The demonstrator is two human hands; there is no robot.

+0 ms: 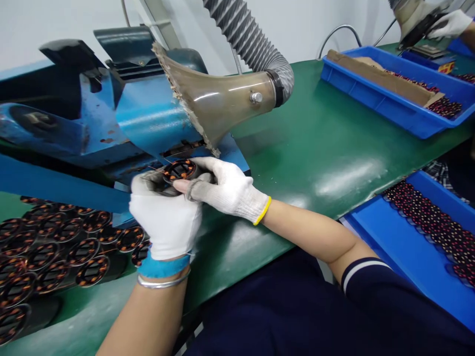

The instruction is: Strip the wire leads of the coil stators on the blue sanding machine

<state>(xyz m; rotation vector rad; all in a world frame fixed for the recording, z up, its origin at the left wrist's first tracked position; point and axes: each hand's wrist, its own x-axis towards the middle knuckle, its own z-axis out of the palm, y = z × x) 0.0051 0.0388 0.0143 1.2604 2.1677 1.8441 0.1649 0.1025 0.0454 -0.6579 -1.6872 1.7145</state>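
Both my hands wear white gloves and together grip one round black stator with copper windings [179, 170], held just in front of the blue machine [148, 118]. My left hand [165, 217] is closed around its left and lower side. My right hand [222, 190] is closed on its right side, with a bare fingertip poking through the glove. A clear fume hood [218, 101] on a ribbed grey hose [252, 39] hangs directly above the stator.
Several more wound stators [55, 252] lie piled on the green bench [315, 143] at the left. A blue tray [393, 94] stands at the back right, another blue tray [408, 247] with dark parts at the right. A co-worker's gloved hand [451, 24] works at the top right.
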